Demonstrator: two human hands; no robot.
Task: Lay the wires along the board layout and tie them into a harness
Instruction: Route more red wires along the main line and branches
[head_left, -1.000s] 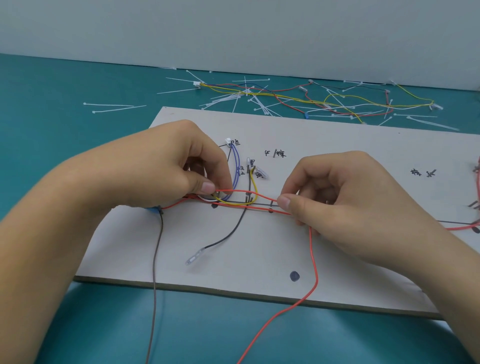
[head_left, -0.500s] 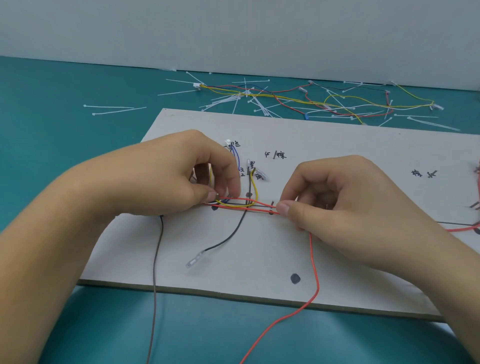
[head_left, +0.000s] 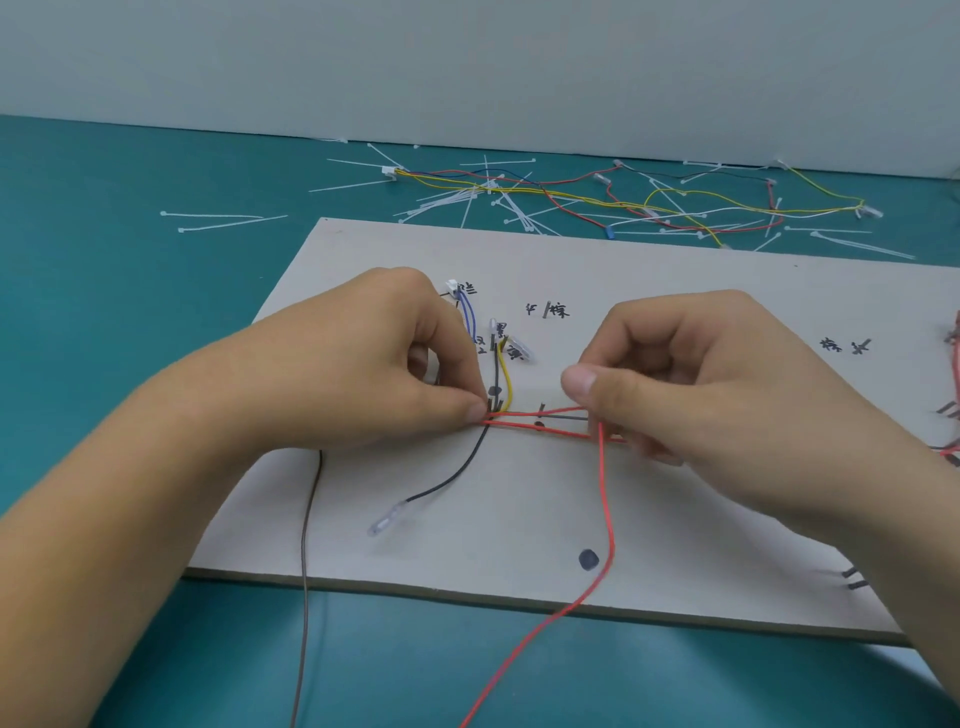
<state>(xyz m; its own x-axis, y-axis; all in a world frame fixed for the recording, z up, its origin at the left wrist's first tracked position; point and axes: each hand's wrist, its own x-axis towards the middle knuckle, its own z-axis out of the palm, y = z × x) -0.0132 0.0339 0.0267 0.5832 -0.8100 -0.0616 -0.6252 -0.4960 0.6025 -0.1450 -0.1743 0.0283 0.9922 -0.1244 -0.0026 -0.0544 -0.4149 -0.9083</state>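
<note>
A pale layout board (head_left: 649, 280) with pins and handwritten marks lies on the teal table. Red wires (head_left: 540, 422) run level between my hands. My left hand (head_left: 395, 379) pinches the wire bundle at a pin near the board's middle, thumb and forefinger closed on it. My right hand (head_left: 691, 384) pinches the red wires further right; one red wire (head_left: 605, 509) drops from it over the board's front edge. A black wire (head_left: 452, 478) with a clear terminal curves down-left. Yellow (head_left: 506, 379) and blue wires (head_left: 467, 317) rise to connectors behind my left hand.
A tangle of spare coloured wires (head_left: 649, 202) and several white cable ties (head_left: 467, 200) lie beyond the board, by the white wall. Two loose ties (head_left: 223, 221) lie at the left. A grey wire (head_left: 306, 571) hangs off the front edge. More red wires (head_left: 953, 353) show at the right edge.
My left hand has slid right along the bundle to the pin by the yellow wire. My right hand has lifted slightly, its thumb now above the red wires.
</note>
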